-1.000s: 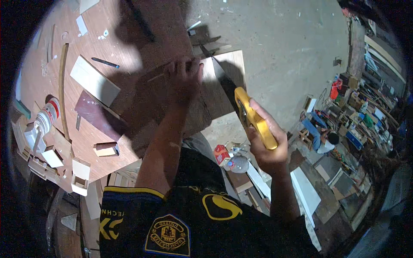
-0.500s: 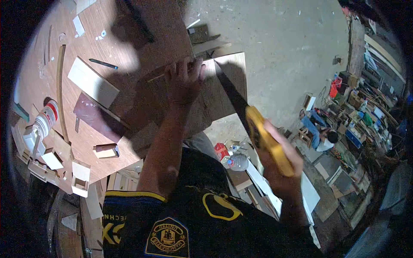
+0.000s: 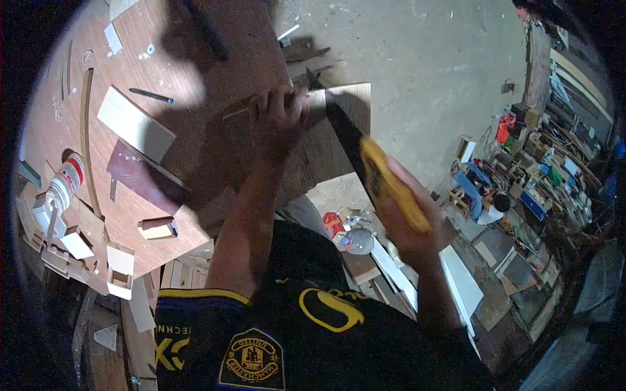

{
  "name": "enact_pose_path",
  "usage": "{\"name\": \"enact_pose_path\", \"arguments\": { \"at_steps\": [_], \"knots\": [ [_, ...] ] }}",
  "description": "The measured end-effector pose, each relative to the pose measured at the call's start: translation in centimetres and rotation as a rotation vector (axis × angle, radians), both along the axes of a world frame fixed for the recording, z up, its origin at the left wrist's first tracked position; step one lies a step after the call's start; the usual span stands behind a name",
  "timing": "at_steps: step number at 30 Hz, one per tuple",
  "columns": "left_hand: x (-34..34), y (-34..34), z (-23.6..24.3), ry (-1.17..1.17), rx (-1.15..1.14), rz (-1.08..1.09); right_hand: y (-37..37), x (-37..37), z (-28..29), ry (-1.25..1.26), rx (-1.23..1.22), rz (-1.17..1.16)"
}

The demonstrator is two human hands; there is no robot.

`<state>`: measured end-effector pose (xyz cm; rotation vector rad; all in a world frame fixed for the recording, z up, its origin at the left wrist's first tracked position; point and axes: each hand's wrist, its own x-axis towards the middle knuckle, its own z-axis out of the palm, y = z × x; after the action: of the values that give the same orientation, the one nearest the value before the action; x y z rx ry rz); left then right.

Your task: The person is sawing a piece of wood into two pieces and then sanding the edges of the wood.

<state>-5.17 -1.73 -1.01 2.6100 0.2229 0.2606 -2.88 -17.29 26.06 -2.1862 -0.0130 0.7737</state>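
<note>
Yellow is the handle of the saw (image 3: 377, 163), and I can see the right hand (image 3: 412, 212) closed firmly round it, fingers wrapped and the wrist low. The dark blade slants away across the board (image 3: 342, 146), its tip reaching past the far edge. That board juts over the side of the table (image 3: 140, 62), out above the grey floor (image 3: 443, 85). The left hand (image 3: 280, 117) lies on top of it, just left of the blade, fingers a little spread and pressing rather than clasping; shadow hides exactly how the fingertips meet the wood. Over on the table's left lie a pen (image 3: 150, 96), a pale plank (image 3: 135, 124) touching a dark red panel (image 3: 138, 177), and a long bent strip (image 3: 87, 137). A white tub (image 3: 68, 177) leans near the strip. Across the room, someone (image 3: 486, 203) sits low beside heaped scraps.
</note>
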Motion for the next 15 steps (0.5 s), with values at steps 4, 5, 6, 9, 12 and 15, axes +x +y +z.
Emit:
{"name": "enact_pose_path", "arguments": {
  "at_steps": [4,5,6,9,12,15],
  "knots": [
    [0.3,-0.8,1.0,-0.03,0.043,0.02,0.0,0.4,-3.2,-0.104,0.083,0.012],
    [-0.2,-0.3,0.2,-0.047,0.061,0.016,0.2,1.1,-2.5,0.024,0.147,-0.101],
    [0.3,0.1,-0.1,-0.081,0.088,0.013,-0.1,1.2,-2.9,-0.045,0.179,-0.058],
    [0.0,0.0,0.1,-0.038,0.099,-0.063,1.5,-0.3,-3.4,0.073,0.075,-0.216],
    [-0.3,0.1,-0.1,-0.03,0.109,-0.046,2.6,-0.2,-3.4,-0.006,0.087,-0.167],
    [-0.6,-0.5,1.2,-0.097,0.08,0.045,2.0,-0.1,-3.6,-0.023,0.075,-0.143]
  ]
}}
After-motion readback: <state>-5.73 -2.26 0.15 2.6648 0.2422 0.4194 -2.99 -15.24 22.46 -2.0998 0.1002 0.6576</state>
